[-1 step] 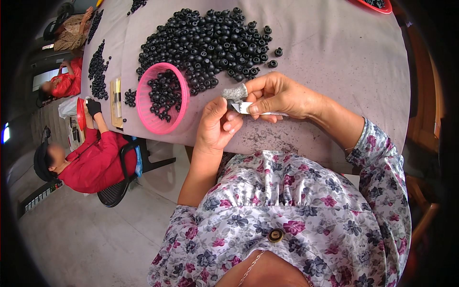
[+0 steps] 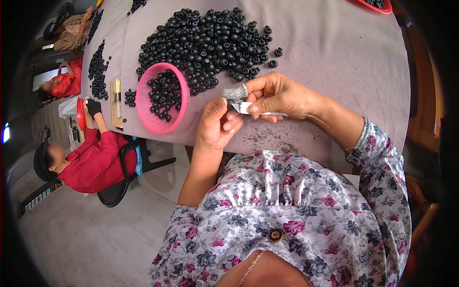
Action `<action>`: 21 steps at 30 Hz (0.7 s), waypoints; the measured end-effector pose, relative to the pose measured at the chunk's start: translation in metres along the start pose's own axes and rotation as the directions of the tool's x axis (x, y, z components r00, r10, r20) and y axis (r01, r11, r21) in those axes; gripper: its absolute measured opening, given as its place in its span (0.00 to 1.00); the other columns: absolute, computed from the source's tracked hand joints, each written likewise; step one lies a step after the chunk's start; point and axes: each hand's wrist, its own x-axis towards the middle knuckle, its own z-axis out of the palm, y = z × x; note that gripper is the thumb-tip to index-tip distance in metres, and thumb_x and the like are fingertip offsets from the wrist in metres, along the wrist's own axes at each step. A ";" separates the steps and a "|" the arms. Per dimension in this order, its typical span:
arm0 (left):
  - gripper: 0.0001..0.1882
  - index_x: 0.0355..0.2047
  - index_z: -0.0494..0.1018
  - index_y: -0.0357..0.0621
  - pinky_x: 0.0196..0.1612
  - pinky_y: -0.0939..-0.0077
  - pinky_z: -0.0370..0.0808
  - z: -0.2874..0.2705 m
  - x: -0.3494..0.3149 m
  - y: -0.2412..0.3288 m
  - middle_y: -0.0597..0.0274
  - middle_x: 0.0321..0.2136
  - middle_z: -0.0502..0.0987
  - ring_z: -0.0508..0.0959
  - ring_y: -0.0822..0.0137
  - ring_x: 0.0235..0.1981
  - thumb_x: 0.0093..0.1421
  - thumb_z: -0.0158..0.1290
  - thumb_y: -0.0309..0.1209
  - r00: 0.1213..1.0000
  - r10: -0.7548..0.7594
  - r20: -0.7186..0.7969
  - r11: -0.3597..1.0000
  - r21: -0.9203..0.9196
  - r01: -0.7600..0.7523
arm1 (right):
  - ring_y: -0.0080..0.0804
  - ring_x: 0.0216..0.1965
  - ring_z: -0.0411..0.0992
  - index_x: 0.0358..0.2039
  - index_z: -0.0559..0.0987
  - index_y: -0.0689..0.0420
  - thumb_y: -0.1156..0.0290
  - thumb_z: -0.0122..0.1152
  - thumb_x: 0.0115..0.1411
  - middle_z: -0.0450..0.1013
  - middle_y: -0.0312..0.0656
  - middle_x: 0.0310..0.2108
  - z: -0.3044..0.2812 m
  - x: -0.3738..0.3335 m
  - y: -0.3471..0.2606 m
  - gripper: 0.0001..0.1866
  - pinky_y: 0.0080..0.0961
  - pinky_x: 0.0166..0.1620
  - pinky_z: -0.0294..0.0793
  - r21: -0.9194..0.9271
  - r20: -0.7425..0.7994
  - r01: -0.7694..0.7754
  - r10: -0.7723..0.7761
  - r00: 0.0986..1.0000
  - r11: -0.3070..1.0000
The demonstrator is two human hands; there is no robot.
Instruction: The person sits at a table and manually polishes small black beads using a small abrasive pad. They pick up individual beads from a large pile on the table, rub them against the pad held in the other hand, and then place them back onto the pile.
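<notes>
My left hand (image 2: 215, 125) is closed on a small round black part (image 2: 231, 105), mostly hidden by the fingers. A grey fabric finger cover (image 2: 234, 91) sits just above that part, apparently on my left index finger. From the right, my right hand (image 2: 282, 98) pinches a thin flat white tool (image 2: 242, 107) between thumb and fingers. The tool's tip meets the black part; its long end shows below the right-hand fingers. Beyond both hands spreads a big pile of round black parts (image 2: 205, 43). To the left, a pink basket (image 2: 143, 112) contains more of them.
A grey cloth covers the table (image 2: 334, 71), with dark crumbs (image 2: 267, 138) near its front edge. A co-worker in red (image 2: 100, 167) sits at the left, holding a red container (image 2: 80, 114). Another red container (image 2: 386, 8) stands far right. Smaller black piles (image 2: 98, 71) lie left.
</notes>
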 end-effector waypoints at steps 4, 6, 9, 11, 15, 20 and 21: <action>0.16 0.37 0.74 0.38 0.17 0.85 0.63 0.002 0.000 0.000 0.68 0.21 0.69 0.65 0.79 0.14 0.66 0.53 0.41 0.999 -0.006 0.033 0.999 0.045 0.005 | 0.14 0.17 0.67 0.42 0.78 0.64 0.78 0.63 0.59 0.75 0.35 0.25 -0.007 0.001 0.003 0.10 0.10 0.17 0.61 -0.021 0.034 0.004 -0.003 0.999 1.000; 0.16 0.38 0.73 0.37 0.18 0.86 0.63 0.002 0.000 0.000 0.68 0.21 0.69 0.64 0.79 0.14 0.66 0.52 0.40 0.999 -0.007 0.048 0.998 0.065 0.004 | 0.14 0.17 0.67 0.41 0.78 0.64 0.77 0.62 0.59 0.75 0.35 0.25 -0.007 0.001 0.004 0.09 0.10 0.17 0.60 -0.001 0.029 0.001 -0.001 1.000 1.000; 0.16 0.39 0.73 0.37 0.18 0.86 0.63 0.001 -0.001 0.000 0.68 0.21 0.68 0.64 0.80 0.14 0.66 0.52 0.40 0.999 -0.002 0.039 0.998 0.063 0.000 | 0.14 0.17 0.67 0.40 0.78 0.64 0.77 0.62 0.59 0.75 0.35 0.25 -0.006 0.002 0.004 0.09 0.10 0.17 0.60 0.028 0.035 0.009 -0.010 0.999 1.000; 0.16 0.39 0.73 0.36 0.18 0.86 0.62 0.002 -0.001 0.001 0.68 0.21 0.68 0.64 0.79 0.15 0.65 0.53 0.40 1.000 0.006 0.027 0.997 0.071 -0.008 | 0.13 0.17 0.67 0.40 0.78 0.63 0.77 0.61 0.60 0.75 0.34 0.25 -0.005 0.002 0.003 0.08 0.10 0.17 0.60 0.034 0.042 0.010 -0.012 0.999 0.999; 0.13 0.38 0.74 0.36 0.19 0.86 0.62 0.020 -0.009 0.014 0.67 0.21 0.70 0.65 0.80 0.16 0.66 0.52 0.36 0.989 0.137 -0.060 0.947 0.299 -0.113 | 0.13 0.17 0.67 0.40 0.79 0.60 0.76 0.60 0.60 0.75 0.33 0.24 -0.005 0.003 0.003 0.07 0.11 0.18 0.60 0.042 0.022 0.014 -0.015 1.000 0.999; 0.05 0.34 0.75 0.37 0.22 0.90 0.61 0.014 -0.024 0.067 0.71 0.22 0.72 0.65 0.85 0.19 0.63 0.55 0.27 0.759 0.647 -0.079 0.452 0.841 -0.298 | 0.12 0.17 0.67 0.37 0.79 0.59 0.73 0.60 0.62 0.74 0.32 0.23 -0.001 0.002 0.000 0.04 0.11 0.18 0.62 0.015 -0.068 0.076 -0.075 0.995 0.997; 0.04 0.33 0.74 0.38 0.22 0.91 0.60 0.015 -0.025 0.077 0.73 0.22 0.72 0.64 0.86 0.20 0.62 0.57 0.25 0.688 0.719 -0.095 0.341 0.911 -0.231 | 0.12 0.17 0.67 0.36 0.79 0.59 0.73 0.60 0.62 0.74 0.32 0.23 -0.002 0.003 0.002 0.04 0.11 0.18 0.62 -0.001 -0.090 0.114 -0.113 0.989 0.994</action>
